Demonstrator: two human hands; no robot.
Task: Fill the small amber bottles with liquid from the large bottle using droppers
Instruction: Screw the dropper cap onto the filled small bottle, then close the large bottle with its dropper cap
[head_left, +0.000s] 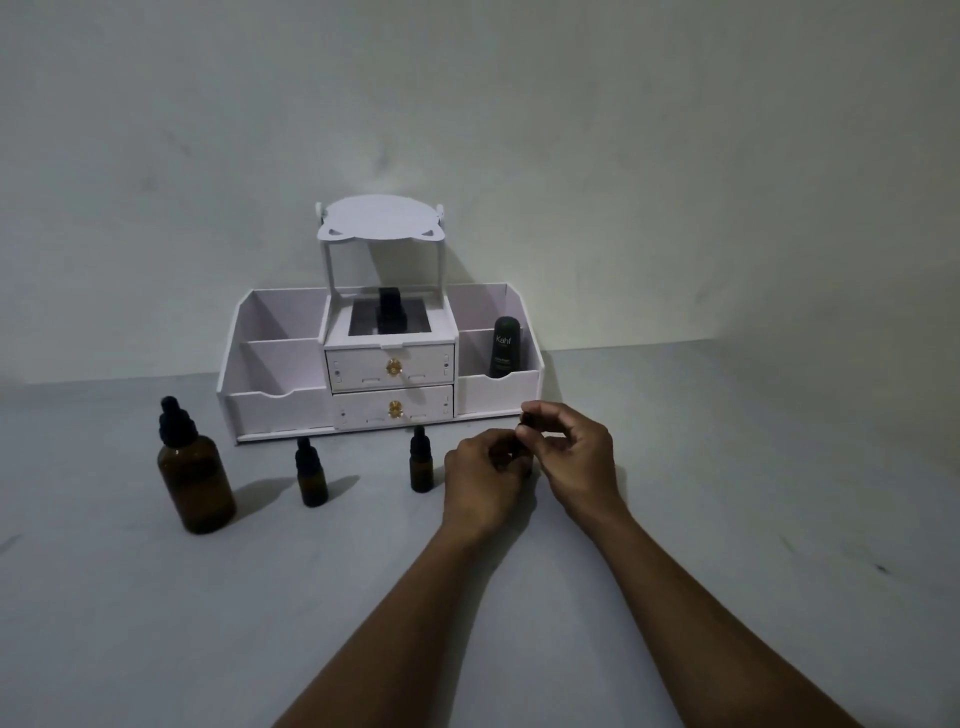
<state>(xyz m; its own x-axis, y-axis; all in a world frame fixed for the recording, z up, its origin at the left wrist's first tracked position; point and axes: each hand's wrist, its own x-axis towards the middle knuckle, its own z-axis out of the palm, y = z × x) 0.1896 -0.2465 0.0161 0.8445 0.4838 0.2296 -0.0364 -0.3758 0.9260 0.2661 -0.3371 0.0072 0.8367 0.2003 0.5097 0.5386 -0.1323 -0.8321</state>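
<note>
Listing what we find on the grey desk (727, 519), left to right. Item one: a large amber bottle (196, 480) with a black dropper cap, upright, at the far left. Item two: a small amber bottle (311, 475), capped with a black dropper, upright, to the right of the large one and apart from it. Item three: a second small amber bottle (421, 462), also capped and upright, just left of the hands.

Item four: our left hand (485, 480), fingers curled closed around something dark that is mostly hidden; we cannot tell what it is. Item five: our right hand (571, 457), thumb and forefinger pinched on a small black dropper cap (525, 419) raised just above the left hand. The two hands are touching or nearly so.

Item six: a white cosmetic organiser (291, 405) against the wall behind the bottles, with two drawers bearing gold knobs, open side compartments and a raised top shelf. Item seven: a dark tube marked Kahf (503, 347), upright in the organiser's front right compartment. Item eight: a black object (390, 310) in the centre recess, too dim to identify.
</note>
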